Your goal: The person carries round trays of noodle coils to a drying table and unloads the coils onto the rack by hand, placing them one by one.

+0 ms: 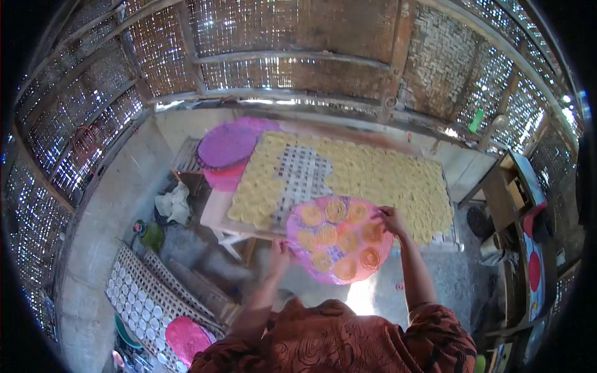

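Observation:
Both my hands hold a pink, patterned round sheet [342,248] by its edges in front of my body. Several yellow coiled rounds [326,235] lie spread on it. My left hand [280,255] pinches the left rim, and my right hand [390,220] grips the upper right rim. Just beyond the sheet, a woven lattice rack [301,177] rests on a table. Flat yellow coils [385,180] cover much of it, with a bare strip of lattice showing left of the middle. The sheet overlaps the rack's near edge in view.
Purple and pink round sheets [227,146] lie at the rack's far left. Another lattice rack with pale discs [134,301] and a pink round piece [186,339] stands at lower left. A green gas cylinder [149,235] is on the floor. Wooden shelving [513,248] stands right.

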The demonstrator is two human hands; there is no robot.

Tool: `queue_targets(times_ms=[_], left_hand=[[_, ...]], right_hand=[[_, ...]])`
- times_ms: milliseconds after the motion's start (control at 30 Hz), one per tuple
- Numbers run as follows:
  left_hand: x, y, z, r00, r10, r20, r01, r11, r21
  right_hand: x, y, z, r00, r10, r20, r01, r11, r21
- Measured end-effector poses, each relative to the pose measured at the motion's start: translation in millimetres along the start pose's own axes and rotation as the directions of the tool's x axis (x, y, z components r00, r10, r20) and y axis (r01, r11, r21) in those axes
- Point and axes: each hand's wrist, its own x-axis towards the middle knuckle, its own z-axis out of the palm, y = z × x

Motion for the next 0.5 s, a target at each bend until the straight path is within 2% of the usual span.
queue_targets(times_ms=[33,100,133,167,233,267,300,367,400,433,467,500], left_hand=[[28,-4,2,1.0,0.003,0.007,-0.003,0.999,0.04],[63,0,13,0.985,-0.171,0.02,0.172,0.974,-0.148],[89,-18,14,0.984,-0.176,0.015,0.177,0.973,-0.149],[126,-55,11,0.995,-0.073,-0.062,0.073,0.997,0.001],[156,-81,11,0.99,0.017,-0.137,0.004,0.988,0.152],[165,-72,15,0.959,0.171,-0.224,-0.106,0.956,0.275],[179,-73,15,0.896,0.336,-0.289,-0.202,0.89,0.408],[194,-76,19,0.886,0.325,-0.33,-0.16,0.883,0.441],[192,-56,27,0.964,0.112,-0.24,0.008,0.893,0.451],[200,-41,36,0.983,-0.106,-0.147,0.164,0.866,0.472],[212,-59,47,0.977,0.202,-0.071,-0.133,0.833,0.537],[223,-55,57,0.977,0.198,-0.076,-0.126,0.83,0.543]], right_hand=[[28,1,-3,1.0,0.008,0.01,-0.008,1.0,-0.016],[84,3,-8,1.0,0.008,0.004,-0.008,0.998,-0.058],[110,7,-10,1.0,0.015,-0.001,-0.015,0.995,-0.098],[138,14,-10,1.0,0.02,0.008,-0.02,0.995,-0.101],[189,42,-9,0.993,-0.069,-0.091,0.02,0.892,-0.452],[215,66,-1,0.942,-0.24,-0.233,0.02,0.736,-0.676],[228,70,5,0.948,-0.243,-0.208,0.038,0.731,-0.681],[245,79,30,0.954,-0.259,-0.148,0.128,0.804,-0.58],[251,74,44,0.991,-0.132,-0.011,0.11,0.865,-0.49],[254,76,58,0.955,-0.266,0.128,0.292,0.784,-0.547],[257,76,70,0.884,-0.383,0.269,0.466,0.673,-0.575],[254,58,79,0.869,-0.365,0.333,0.494,0.654,-0.572]])
